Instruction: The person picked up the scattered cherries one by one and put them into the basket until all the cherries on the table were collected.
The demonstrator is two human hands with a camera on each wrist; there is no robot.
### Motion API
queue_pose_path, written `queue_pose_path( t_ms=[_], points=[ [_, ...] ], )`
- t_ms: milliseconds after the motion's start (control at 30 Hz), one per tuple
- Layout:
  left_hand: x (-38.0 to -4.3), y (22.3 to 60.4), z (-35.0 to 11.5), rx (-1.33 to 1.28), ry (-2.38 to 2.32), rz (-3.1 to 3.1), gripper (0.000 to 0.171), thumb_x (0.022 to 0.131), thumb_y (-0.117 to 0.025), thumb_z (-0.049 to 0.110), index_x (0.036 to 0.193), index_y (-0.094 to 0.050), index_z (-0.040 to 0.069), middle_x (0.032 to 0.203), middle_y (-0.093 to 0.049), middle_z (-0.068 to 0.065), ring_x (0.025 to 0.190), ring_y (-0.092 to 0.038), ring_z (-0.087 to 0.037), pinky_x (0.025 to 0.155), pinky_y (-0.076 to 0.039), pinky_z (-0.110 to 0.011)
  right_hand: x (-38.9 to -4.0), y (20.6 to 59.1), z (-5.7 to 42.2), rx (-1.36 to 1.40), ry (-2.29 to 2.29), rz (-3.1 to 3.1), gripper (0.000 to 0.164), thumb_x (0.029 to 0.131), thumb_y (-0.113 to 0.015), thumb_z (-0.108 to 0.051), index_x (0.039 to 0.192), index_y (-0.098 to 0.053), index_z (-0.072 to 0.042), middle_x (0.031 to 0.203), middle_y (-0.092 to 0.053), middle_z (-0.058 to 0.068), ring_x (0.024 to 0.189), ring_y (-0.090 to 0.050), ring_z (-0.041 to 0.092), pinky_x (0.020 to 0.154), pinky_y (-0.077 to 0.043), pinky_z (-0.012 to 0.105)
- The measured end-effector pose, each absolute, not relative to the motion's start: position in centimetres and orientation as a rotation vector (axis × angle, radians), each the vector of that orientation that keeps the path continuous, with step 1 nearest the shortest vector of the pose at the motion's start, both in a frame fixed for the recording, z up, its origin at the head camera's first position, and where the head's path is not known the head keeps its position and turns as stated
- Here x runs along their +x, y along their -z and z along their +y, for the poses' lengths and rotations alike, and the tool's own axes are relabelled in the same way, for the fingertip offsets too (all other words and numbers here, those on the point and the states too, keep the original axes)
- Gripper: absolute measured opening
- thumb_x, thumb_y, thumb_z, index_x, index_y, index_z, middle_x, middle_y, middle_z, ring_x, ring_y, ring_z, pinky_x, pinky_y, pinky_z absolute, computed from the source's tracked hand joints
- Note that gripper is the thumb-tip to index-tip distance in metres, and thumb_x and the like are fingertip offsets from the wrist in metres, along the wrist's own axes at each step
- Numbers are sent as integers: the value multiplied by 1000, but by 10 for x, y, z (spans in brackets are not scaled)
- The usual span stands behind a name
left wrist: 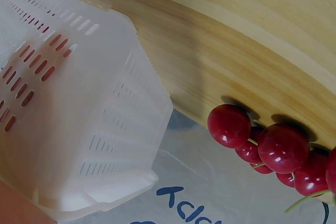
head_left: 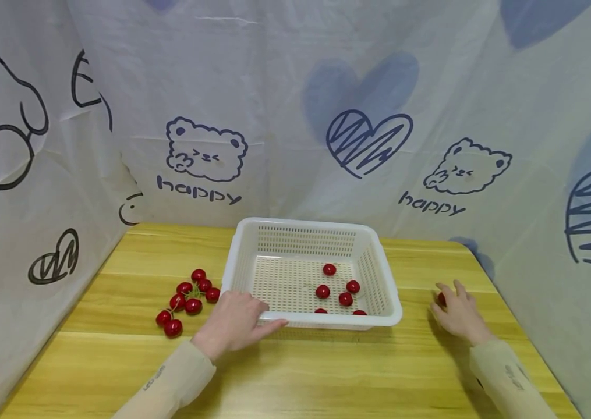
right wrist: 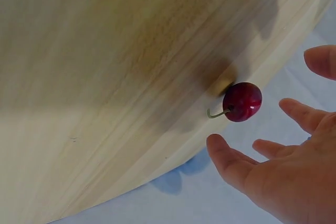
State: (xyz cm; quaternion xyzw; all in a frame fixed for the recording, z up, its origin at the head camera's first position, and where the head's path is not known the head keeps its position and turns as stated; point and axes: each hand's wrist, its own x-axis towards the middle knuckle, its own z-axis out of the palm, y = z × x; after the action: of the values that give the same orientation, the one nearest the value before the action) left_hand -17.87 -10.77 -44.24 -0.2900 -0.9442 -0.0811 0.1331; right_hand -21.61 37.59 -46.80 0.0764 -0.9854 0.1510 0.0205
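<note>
A white slotted plastic basket [head_left: 321,319] stands on the wooden table with several red cherries [head_left: 346,299] inside. At its front left corner my left hand [head_left: 237,320] grips the rim, the thumb stretched along the front edge. In the left wrist view, skin shows pink through the slots of the basket [left wrist: 79,124]. Off to the right, my right hand [head_left: 457,311] is spread around a single cherry [head_left: 442,299]. The right wrist view shows that cherry [right wrist: 242,102], with a short green stem, on the table, and a gap between it and the spread fingers [right wrist: 231,161].
A cluster of several stemmed cherries [head_left: 193,306] lies on the table [head_left: 326,372] left of the basket. White printed cloth [head_left: 285,163] hangs behind the table and along both sides. The table's right edge runs close beside the right hand.
</note>
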Motion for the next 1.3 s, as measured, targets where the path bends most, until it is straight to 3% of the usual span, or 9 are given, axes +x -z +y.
queue_pose_path(
  t_ms=[233,567,867,1067,1300],
  points=[
    [-179,443,-107,-839,245,-2741,64,88,-33,72,74,-69,22,46,-37,14,38,-32,-4,37,-28,-22,-216,471,375,231,-463,-3109,55,94,-51,-23,136,-36,9,138,-17,47,115,-20,70,87,-25,76],
    [-178,442,-107,-843,245,-2736,63,89,-33,72,76,-69,21,45,-35,14,38,-32,-4,37,-28,-22,-216,478,375,260,-447,-3126,53,94,-51,-22,134,-39,10,132,-29,46,114,-27,67,88,-29,72],
    [-178,442,-107,-838,240,-2750,63,88,-32,72,72,-66,21,45,-35,13,38,-32,-4,37,-27,-23,-215,477,371,244,-449,-3114,49,93,-54,-22,132,-44,6,123,-38,42,105,-37,64,81,-36,69],
    [-179,442,-107,-836,231,-2741,61,89,-32,72,67,-62,23,44,-35,13,38,-31,-4,37,-26,-22,-214,477,371,229,-434,-3112,48,91,-58,-22,129,-47,4,111,-44,35,94,-45,53,75,-41,62],
    [-179,442,-107,-840,241,-2740,61,89,-33,72,65,-60,23,43,-35,13,38,-30,-4,37,-26,-23,-214,479,371,263,-461,-3110,36,87,-62,-19,115,-53,2,94,-47,19,76,-46,29,67,-42,47]
  ],
)
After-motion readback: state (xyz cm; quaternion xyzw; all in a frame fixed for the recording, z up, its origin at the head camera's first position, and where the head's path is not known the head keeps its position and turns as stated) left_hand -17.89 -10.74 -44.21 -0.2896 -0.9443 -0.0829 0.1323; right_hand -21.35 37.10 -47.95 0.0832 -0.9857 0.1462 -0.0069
